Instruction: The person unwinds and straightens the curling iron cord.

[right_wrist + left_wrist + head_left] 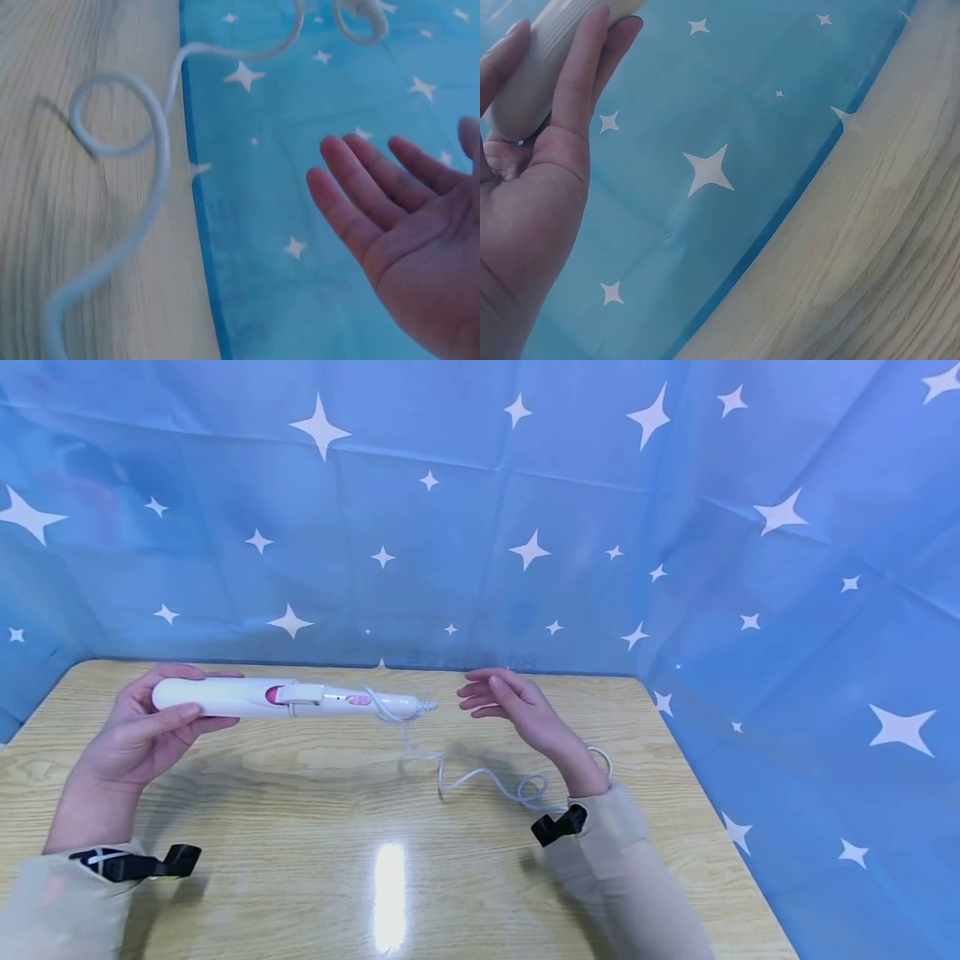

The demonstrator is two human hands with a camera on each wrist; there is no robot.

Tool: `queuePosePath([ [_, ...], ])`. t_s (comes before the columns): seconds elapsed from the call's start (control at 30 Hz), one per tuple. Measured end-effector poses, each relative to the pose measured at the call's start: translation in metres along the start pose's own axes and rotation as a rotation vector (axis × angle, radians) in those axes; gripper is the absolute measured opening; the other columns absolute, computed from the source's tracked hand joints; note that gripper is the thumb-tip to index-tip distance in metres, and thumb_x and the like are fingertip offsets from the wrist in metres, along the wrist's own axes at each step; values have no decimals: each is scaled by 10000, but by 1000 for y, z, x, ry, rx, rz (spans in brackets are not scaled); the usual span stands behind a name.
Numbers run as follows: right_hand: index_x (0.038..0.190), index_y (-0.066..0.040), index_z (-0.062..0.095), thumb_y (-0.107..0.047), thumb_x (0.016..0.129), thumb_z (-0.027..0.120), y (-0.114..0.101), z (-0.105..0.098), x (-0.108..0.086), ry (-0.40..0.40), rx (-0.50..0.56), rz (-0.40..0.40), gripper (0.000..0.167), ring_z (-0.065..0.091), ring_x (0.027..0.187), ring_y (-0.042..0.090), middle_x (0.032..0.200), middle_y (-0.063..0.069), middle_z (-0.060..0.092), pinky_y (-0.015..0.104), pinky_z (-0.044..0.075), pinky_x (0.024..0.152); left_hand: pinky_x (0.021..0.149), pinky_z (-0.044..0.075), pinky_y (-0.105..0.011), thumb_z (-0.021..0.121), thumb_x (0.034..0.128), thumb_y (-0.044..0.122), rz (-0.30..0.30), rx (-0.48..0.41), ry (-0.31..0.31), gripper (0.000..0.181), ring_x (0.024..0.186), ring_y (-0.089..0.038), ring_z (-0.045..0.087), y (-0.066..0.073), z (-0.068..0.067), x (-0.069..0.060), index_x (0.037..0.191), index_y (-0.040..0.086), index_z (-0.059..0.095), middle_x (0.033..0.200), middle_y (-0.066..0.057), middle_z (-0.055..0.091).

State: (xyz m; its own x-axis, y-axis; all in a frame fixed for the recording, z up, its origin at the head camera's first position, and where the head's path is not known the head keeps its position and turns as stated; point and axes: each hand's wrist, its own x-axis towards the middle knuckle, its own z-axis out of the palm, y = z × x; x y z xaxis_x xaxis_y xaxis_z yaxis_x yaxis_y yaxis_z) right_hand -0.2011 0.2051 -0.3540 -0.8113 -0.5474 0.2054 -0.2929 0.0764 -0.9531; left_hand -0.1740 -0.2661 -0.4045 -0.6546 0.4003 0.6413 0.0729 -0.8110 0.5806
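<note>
A white hair straightener [225, 697] with pink details is held level above the table in the head view. My left hand [153, 727] grips its thick end, thumb in front and fingers behind. The left wrist view shows the rounded white end [536, 82] between thumb and fingers. From the other end a white cord [480, 772] hangs down, with a turn of it looped around the body near the pink switch. My right hand [517, 706] is raised just right of the cord end, apart from it, fingers loosely extended and holding nothing.
The wood-grain table [315, 810] spreads beneath both hands. Curls of cord run toward the right forearm, and part passes behind it. A blue curtain [465, 510] with white stars stands along the back and right edges.
</note>
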Motion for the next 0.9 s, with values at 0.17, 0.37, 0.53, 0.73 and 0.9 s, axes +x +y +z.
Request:
queuePosePath([
  [0.17,1463,122,413,-463,1117,371,4,13,8,-36,134,20,681,575,1238,467,1378,358,546,525,529,1037,1055,491,-556,275,974,-281,-8,7,-23,461,1345,-452,504,-4,1,4,1378,-173,472,1446,-349,494],
  [0.37,1445,187,370,-647,1040,405,14,32,19,-68,260,15,928,587,1272,352,1391,409,499,463,525,1061,1042,504,-560,273,969,-282,-11,11,-22,459,1339,-453,510,-8,4,7,1365,-176,480,1438,-358,496],
  [0.53,1391,231,379,-669,1034,377,23,48,29,-71,310,-25,968,642,1200,192,1356,439,494,357,534,1009,1041,504,-557,275,972,-278,-22,10,-24,457,1345,-452,505,-11,6,9,1362,-171,487,1438,-357,497],
  [0.73,1319,249,459,-649,1029,433,31,58,32,-27,309,15,944,652,1116,140,1263,209,677,384,536,1009,1038,507,-550,278,974,-275,-24,21,-19,453,1343,-445,511,-12,6,9,1356,-166,496,1434,-348,506],
  [0.9,1247,304,444,-461,1085,479,32,61,29,-21,353,3,783,638,1012,153,1102,-3,697,357,578,923,1032,507,-551,268,968,-279,-24,35,-9,466,1344,-446,506,-10,5,7,1353,-162,502,1434,-351,502],
])
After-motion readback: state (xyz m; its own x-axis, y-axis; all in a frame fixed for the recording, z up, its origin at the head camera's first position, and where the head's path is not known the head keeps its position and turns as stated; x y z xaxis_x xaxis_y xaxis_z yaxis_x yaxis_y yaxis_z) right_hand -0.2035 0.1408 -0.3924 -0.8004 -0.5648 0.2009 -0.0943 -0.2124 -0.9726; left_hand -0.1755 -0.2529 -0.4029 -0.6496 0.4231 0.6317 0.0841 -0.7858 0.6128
